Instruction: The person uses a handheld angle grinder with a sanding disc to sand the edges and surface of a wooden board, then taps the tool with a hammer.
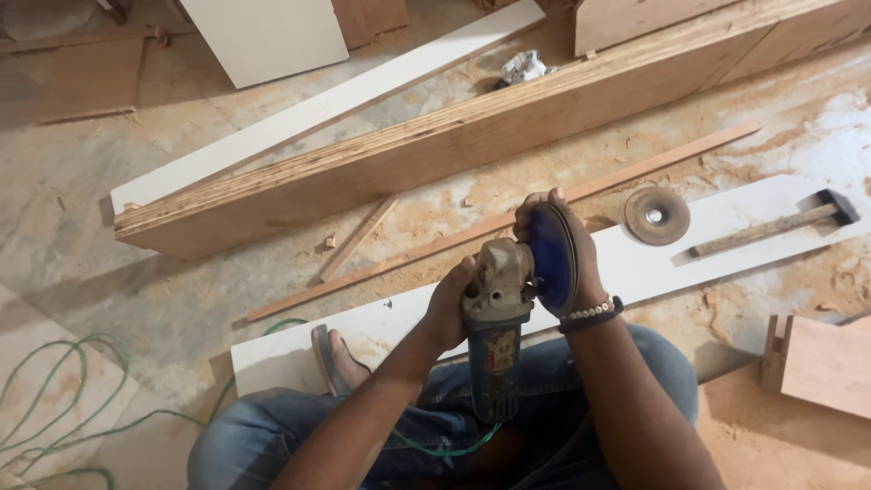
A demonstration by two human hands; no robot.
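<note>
Left hand (451, 308): wrapped around the head of the angle grinder (494, 318), fingers closed on its grey gear housing.
Right hand (567, 249): cupped over the blue disc (551, 257) on the grinder's head, fingers curled round its rim; beaded bracelet at the wrist.
Angle grinder: held above the lap, over the near edge of the white board (635, 263), body pointing back toward the knees, green cord (54, 399) trailing left across the floor.
Worn disc (657, 216): flat on the white board, just right of the right hand.
Hammer (771, 225): lying on the board's right end, head toward the far right.
Floor (136, 281): sawdust-strewn; thick plywood plank (435, 150) and thin wooden strip (454, 238) running diagonally beyond the board.
Foot (340, 358): resting on the board's left part.
</note>
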